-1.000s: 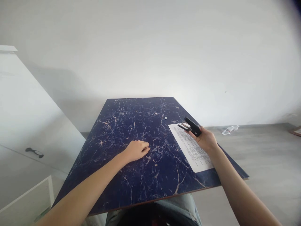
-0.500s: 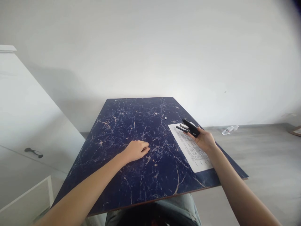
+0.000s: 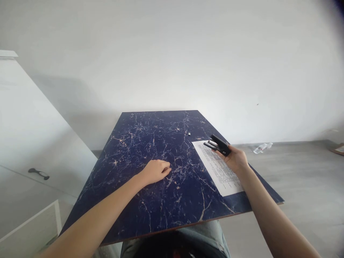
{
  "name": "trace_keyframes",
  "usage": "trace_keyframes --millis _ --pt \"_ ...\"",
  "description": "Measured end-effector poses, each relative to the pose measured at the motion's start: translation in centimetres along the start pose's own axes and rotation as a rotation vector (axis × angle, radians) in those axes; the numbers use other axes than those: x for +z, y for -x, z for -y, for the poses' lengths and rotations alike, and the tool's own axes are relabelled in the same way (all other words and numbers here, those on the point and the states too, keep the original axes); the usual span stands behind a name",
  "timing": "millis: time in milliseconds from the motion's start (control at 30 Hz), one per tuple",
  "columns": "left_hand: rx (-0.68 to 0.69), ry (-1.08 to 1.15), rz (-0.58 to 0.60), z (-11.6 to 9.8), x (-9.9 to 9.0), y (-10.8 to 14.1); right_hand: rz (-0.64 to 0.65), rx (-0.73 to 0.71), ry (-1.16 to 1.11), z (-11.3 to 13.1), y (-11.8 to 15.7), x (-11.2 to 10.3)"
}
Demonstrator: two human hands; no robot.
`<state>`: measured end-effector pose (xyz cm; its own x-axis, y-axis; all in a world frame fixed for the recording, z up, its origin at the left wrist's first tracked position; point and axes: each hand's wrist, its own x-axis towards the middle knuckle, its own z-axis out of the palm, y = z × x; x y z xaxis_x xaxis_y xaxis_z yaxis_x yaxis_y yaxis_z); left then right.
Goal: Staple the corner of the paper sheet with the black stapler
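Observation:
My right hand [image 3: 235, 158] is wrapped round a black stapler [image 3: 223, 146] and holds it above a printed sheet of paper [image 3: 219, 175]. The stapler's top cover is swung up from the metal staple channel and the base, with its front end pointing to the left. On the table, my left hand [image 3: 156, 171] rests with its fingers curled in, and nothing shows in it. Beyond the paper's far corner lies a small silvery piece [image 3: 189, 134], perhaps a strip of staples.
The dark blue marbled table [image 3: 139, 143] stands against a white wall. At the left is a white cabinet [image 3: 32, 136] with a dark handle [image 3: 39, 174]. A clear plastic bottle [image 3: 262, 148] lies on the grey floor past the table's right edge.
My right hand has shifted slightly to the right with the opened stapler. My left hand, the paper and the small silvery piece have stayed in place.

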<state>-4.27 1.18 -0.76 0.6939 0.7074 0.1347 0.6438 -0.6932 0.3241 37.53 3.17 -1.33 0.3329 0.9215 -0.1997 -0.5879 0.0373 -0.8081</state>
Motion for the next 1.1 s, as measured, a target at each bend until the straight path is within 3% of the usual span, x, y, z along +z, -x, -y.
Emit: trace_keyframes --millis 467,700,900,1100 --pt "-0.007 0.004 0.005 0.0 0.1 -0.1 -0.126 -0.109 0.045 0.2 -0.1 -0.2" --pt "-0.011 0.005 0.003 -0.2 -0.2 0.0 0.03 -0.256 0.39 -0.7 0.1 -0.8" --pt "-0.017 0.008 0.021 -0.3 -0.4 -0.1 0.029 -0.237 0.423 -1.5 0.2 -0.3" --pt "-0.022 -0.014 0.009 -0.4 -0.4 0.0 0.036 -0.218 0.47 -2.4 1.8 2.0"
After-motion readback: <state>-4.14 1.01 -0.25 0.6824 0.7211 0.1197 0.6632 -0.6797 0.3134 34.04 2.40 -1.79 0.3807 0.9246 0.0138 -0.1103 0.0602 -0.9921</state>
